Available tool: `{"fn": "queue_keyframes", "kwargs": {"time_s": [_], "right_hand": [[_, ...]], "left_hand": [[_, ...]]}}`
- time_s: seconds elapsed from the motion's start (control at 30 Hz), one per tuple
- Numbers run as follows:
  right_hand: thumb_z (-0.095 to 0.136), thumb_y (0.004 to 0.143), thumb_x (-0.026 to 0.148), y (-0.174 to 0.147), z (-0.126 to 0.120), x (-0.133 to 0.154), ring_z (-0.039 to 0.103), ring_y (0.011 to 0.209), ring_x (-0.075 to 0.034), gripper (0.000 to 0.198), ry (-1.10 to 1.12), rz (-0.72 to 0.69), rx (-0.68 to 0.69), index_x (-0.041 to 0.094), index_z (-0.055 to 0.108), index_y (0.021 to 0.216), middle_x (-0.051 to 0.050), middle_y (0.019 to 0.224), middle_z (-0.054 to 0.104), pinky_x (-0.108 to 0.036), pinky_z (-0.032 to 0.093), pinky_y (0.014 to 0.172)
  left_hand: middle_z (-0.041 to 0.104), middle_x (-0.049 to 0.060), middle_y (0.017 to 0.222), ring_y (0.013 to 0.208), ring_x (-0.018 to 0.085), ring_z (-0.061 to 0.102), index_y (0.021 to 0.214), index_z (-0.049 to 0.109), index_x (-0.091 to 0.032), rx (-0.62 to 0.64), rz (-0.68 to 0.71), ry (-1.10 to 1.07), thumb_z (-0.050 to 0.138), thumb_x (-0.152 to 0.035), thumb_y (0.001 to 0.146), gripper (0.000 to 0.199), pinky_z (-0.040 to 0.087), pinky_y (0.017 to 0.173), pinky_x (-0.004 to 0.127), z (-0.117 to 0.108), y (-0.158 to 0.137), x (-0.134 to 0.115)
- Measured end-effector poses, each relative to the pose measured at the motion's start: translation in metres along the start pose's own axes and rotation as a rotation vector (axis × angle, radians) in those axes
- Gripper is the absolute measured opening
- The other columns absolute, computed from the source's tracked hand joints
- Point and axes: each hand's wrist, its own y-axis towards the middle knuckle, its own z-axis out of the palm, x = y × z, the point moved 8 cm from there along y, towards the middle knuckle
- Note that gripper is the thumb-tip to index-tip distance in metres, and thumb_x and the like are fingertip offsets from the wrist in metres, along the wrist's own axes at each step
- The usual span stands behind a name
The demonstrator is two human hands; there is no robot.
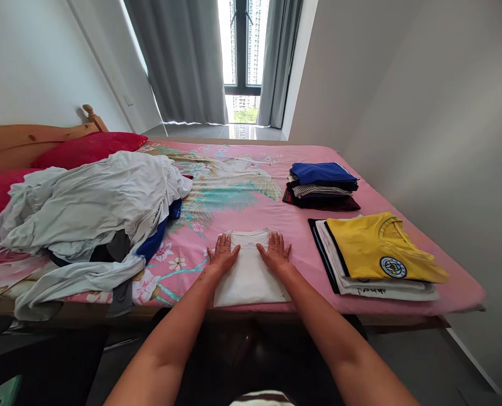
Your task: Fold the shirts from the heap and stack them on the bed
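Note:
A white T-shirt (251,279), folded into a neat rectangle with its collar at the far end, lies at the front edge of the bed. My left hand (223,254) rests flat on its upper left side, fingers spread. On the upper right side lies my right hand (275,252), also flat with the fingers apart. Neither hand grips the cloth. To the right is a stack of folded shirts topped by a yellow T-shirt (373,248) with a round badge. Behind that stack sits another folded pile with a blue garment (322,172) on top.
A heap of rumpled white clothes (102,197) covers the left of the bed, some hanging over the front edge. Red pillows (94,148) lie against the wooden headboard (35,134). The pink floral bedsheet (234,208) spreads beneath everything. Grey curtains (183,62) flank a window.

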Motion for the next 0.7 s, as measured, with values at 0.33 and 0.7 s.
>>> {"fn": "queue_keyframes", "kwargs": {"time_s": [0.33,0.7], "right_hand": [[0.031,0.092,0.054,-0.085,0.010,-0.064,0.008,0.142,-0.026,0.068,-0.079,-0.109,-0.097,0.018,0.018,0.149,-0.009,0.155,0.015,-0.059,-0.005,0.110],[0.035,0.093,0.043,-0.137,0.017,0.001,0.017,0.141,-0.025,0.052,-0.002,-0.501,-0.163,0.023,0.037,0.141,-0.006,0.151,0.028,-0.052,0.006,0.113]], "left_hand": [[0.024,0.010,0.153,0.141,0.028,0.020,0.145,0.031,-0.022,-0.040,0.328,0.124,0.045,-0.054,0.086,0.068,0.008,0.113,0.056,0.011,-0.110,0.041],[0.028,0.011,0.152,0.140,0.029,0.024,0.139,0.042,-0.024,-0.169,0.437,0.006,0.051,-0.044,0.086,0.057,0.013,0.113,0.055,0.014,-0.133,-0.003]]}}
